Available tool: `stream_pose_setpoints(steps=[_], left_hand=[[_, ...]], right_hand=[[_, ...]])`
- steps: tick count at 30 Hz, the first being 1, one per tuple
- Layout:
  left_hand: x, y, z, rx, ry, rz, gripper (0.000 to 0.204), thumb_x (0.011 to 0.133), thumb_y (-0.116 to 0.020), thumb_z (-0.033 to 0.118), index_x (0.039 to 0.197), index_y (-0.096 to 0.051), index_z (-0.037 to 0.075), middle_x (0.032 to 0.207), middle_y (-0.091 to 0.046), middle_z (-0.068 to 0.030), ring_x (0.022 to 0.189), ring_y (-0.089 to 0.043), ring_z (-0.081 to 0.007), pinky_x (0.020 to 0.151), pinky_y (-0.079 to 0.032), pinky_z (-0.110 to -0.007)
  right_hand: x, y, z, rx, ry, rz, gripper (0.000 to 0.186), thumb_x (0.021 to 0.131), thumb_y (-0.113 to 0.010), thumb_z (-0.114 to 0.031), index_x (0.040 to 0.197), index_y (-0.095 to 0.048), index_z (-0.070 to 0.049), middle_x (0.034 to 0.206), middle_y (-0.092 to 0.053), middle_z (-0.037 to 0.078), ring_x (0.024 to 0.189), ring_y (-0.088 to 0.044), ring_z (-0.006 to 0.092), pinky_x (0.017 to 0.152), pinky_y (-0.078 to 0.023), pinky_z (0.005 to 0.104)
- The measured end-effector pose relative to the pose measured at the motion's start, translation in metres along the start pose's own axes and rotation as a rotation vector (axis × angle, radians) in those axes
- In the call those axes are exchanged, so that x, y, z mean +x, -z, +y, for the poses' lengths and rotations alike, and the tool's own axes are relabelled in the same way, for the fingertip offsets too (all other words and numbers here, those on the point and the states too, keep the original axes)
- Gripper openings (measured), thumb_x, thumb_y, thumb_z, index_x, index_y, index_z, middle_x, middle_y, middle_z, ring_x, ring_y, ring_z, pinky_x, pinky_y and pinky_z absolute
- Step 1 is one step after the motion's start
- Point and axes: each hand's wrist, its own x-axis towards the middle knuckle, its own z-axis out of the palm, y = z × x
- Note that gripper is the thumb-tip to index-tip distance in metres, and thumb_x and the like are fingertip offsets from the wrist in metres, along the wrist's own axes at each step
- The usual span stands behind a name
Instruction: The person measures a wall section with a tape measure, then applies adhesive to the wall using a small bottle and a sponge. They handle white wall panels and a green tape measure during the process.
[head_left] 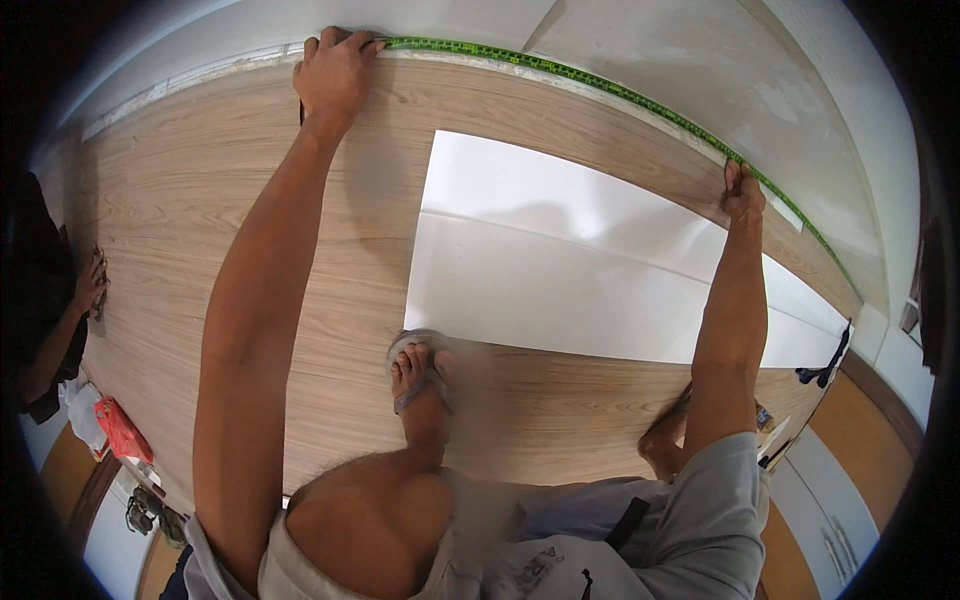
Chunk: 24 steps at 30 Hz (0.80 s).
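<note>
A green tape measure blade (600,85) is stretched along the far edge of a wood-grain surface, close to the wall. My left hand (338,75) pinches it at its left end. Farther right, my right hand (743,190) is closed with its fingertips on the blade, which continues past it and curves down to the right. Between my arms lies a white panel (520,270) with a lengthwise seam, flat on the wood-grain surface (350,290). My right forearm passes over the panel's right part.
My sandalled foot (415,375) stands at the panel's near left corner; my other foot (662,445) is near the right arm. At the left edge is another person's hand (92,280). A red bag (122,430) lies lower left, a dark cloth (825,368) at the panel's right end.
</note>
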Motion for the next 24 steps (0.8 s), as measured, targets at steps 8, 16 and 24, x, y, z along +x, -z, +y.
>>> stream_pose_setpoints(steps=[8, 16, 24], left_hand=[[0.0, -0.002, -0.004, -0.029, -0.047, 0.037, 0.029, 0.096, -0.061, 0.045, 0.113, -0.075, 0.027, 0.115, -0.066, -0.005, 0.112, -0.06, -0.0301, 0.09, -0.053, -0.048], [0.001, 0.012, 0.005, -0.077, -0.016, 0.009, 0.022, 0.093, -0.062, 0.03, 0.102, -0.077, 0.017, 0.107, -0.067, -0.0107, 0.103, -0.061, -0.0346, 0.084, -0.053, -0.048], [0.001, 0.013, 0.006, -0.087, -0.014, 0.018, 0.022, 0.092, -0.061, 0.029, 0.1, -0.077, 0.017, 0.106, -0.067, -0.0104, 0.103, -0.061, -0.0346, 0.083, -0.053, -0.049]], right_hand=[[0.007, -0.001, 0.005, 0.076, -0.061, 0.108, 0.014, 0.104, -0.057, -0.015, 0.109, -0.063, -0.003, 0.1, -0.074, 0.012, 0.083, -0.073, 0.0192, 0.064, -0.06, 0.0227], [0.027, 0.004, 0.008, 0.041, -0.028, 0.062, 0.018, 0.104, -0.056, -0.015, 0.115, -0.06, -0.002, 0.106, -0.072, 0.016, 0.095, -0.073, 0.0247, 0.079, -0.064, 0.0284], [0.007, -0.005, 0.001, 0.067, -0.016, 0.074, 0.017, 0.102, -0.056, -0.005, 0.113, -0.059, 0.008, 0.107, -0.07, 0.024, 0.095, -0.073, 0.0311, 0.083, -0.066, 0.0337]])
